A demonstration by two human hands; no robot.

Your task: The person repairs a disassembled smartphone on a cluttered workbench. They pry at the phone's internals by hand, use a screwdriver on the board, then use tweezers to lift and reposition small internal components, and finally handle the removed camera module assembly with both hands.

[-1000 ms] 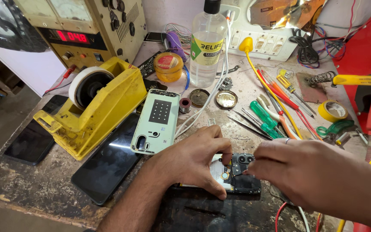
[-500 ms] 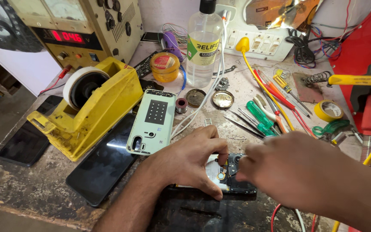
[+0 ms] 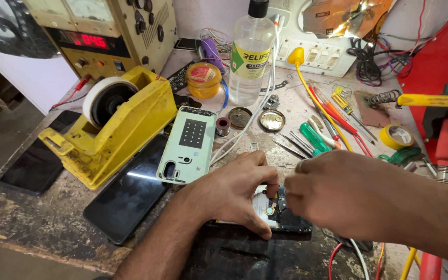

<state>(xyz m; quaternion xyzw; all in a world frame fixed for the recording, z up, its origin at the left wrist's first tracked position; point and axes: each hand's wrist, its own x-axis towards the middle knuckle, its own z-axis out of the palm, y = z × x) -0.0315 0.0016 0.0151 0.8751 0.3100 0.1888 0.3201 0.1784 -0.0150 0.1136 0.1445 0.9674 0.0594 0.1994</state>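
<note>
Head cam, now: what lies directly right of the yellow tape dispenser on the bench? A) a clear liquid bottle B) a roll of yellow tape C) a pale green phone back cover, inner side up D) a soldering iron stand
C: the pale green phone back cover lies flat with its inner side up, right beside the yellow tape dispenser and above the dark phone screen.

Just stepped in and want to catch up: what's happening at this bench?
A person is bent over an opened phone lying on the dark mat at the bench's front edge. The left hand presses down on it to steady it, while the right hand pinches at something small near its top; what exactly is hidden by the fingers. A pale green back cover lies detached beside a yellow tape dispenser, with a clear bottle and screwdrivers behind.
</note>
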